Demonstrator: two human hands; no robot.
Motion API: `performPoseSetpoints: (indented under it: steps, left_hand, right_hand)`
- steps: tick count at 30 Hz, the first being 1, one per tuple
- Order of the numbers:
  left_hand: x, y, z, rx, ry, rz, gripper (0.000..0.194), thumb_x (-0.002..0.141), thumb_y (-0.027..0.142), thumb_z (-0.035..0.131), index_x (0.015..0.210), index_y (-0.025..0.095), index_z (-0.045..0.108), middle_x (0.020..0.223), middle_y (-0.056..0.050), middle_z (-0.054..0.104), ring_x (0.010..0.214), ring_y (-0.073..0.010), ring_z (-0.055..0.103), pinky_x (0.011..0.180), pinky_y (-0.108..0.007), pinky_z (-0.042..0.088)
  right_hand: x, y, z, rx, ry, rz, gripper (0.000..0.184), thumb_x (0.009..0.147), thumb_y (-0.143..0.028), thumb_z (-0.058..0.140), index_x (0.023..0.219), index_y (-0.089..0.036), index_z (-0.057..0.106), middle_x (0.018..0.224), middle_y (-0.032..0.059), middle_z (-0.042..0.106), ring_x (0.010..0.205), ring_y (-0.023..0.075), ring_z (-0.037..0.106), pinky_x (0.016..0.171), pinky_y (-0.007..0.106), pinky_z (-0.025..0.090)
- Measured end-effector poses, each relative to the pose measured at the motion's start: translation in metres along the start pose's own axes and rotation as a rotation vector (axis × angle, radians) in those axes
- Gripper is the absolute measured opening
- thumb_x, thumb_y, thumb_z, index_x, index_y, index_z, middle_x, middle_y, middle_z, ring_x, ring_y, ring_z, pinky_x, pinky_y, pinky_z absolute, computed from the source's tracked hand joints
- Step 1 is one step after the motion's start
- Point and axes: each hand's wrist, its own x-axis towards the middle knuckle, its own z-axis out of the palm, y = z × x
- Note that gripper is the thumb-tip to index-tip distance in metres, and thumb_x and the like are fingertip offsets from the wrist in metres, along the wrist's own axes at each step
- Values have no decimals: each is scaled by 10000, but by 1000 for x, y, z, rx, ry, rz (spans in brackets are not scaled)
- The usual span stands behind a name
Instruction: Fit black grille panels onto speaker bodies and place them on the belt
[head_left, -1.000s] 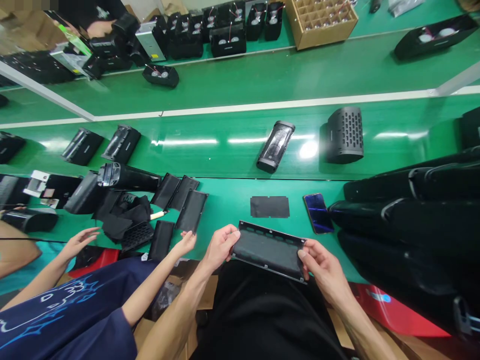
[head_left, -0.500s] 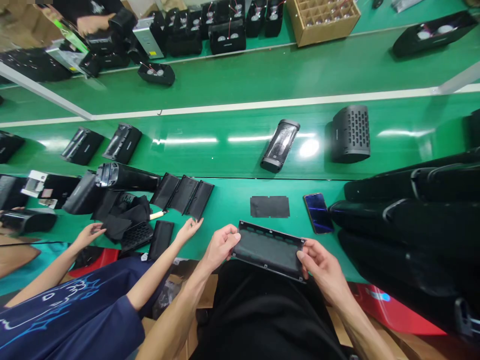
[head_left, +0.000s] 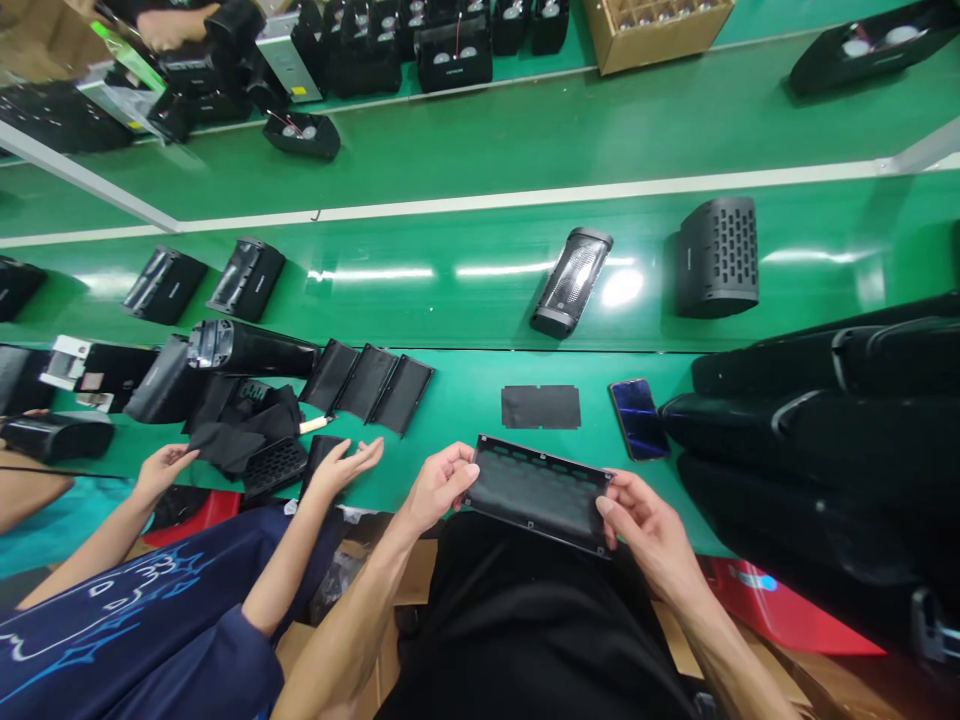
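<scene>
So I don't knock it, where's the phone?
In the head view, the phone lies right of centre, beyond the right hand, between the flat black sheet and large black items.

A: Way forward from held panel (head_left: 536,495)?
B: Flat sheet (head_left: 541,407) ahead; bare worktop (head_left: 466,395) left of it, up to three dark panels (head_left: 367,384).
A: Right?
B: Narrow gap, then phone (head_left: 639,420), then bulky black pile (head_left: 810,450).
A: Left?
B: Co-worker's hand (head_left: 341,468), near side of those panels.

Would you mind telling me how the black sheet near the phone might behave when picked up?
The black sheet is probably light and rather floppy, since it looks very thin. Because it lies flat on the table, its edge may be hard to catch.
</scene>
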Motion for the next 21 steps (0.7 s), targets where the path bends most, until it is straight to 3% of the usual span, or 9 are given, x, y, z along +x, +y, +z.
performPoseSetpoints:
  steps: [11, 18, 21]
  left_hand:
    - [1, 5, -2, -15, -12, -17, 485, 827, 619, 737, 965, 181, 581, 587, 90, 465, 433, -52, 423, 426, -163, 347]
    - [9, 1, 3, -175, 17, -81, 519, 778, 623, 778, 947, 176, 577, 587, 92, 489, 386, -26, 351, 378, -160, 288]
    - [12, 4, 7, -247, 32, -120, 550, 737, 617, 817, 941, 177, 557, 603, 93, 501, 384, -14, 324, 365, -153, 261]
  right_hand:
    - [2, 4, 3, 71, 1, -3, 438, 797, -506, 843, 1060, -250, 604, 859, -32, 540, 564, 109, 530, 465, 244, 459]
    - [9, 2, 6, 153, -4, 62, 409, 823, -499, 819, 1065, -226, 633, 664, -66, 548, 492, 102, 514, 506, 244, 437]
    - [14, 1, 9, 215, -5, 96, 446, 786, -506, 845, 1063, -210, 660, 671, -53, 574, 493, 93, 492, 493, 228, 409]
